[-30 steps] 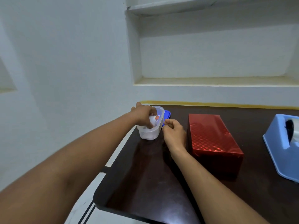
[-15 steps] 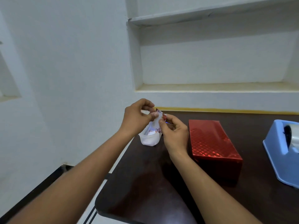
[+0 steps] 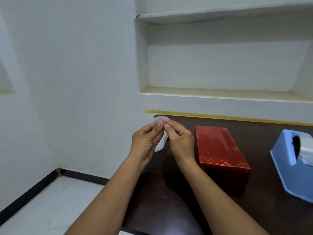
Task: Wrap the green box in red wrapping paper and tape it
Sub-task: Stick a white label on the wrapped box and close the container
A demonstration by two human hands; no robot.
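Dark table [image 3: 254,209] has the red-wrapped box [image 3: 218,150] sitting mid-table, blue tape dispenser [image 3: 294,163] off right. Left hand [image 3: 145,143] and right hand [image 3: 179,141] both pinch something tiny together above a clear plastic tub [image 3: 160,145].

Both hands [image 3: 162,139] now raised, fingertips pinched together above the tub [image 3: 160,146].

The box [image 3: 218,150] is seen right of centre in the frame, fully covered in shiny red wrapping paper with a fine dotted, holographic pattern. It is laid flat on the dark surface [image 3: 254,209], its long side running from the far edge toward the lower right. The top face is lit and reflective; the near end face is in shadow. No green is left showing.
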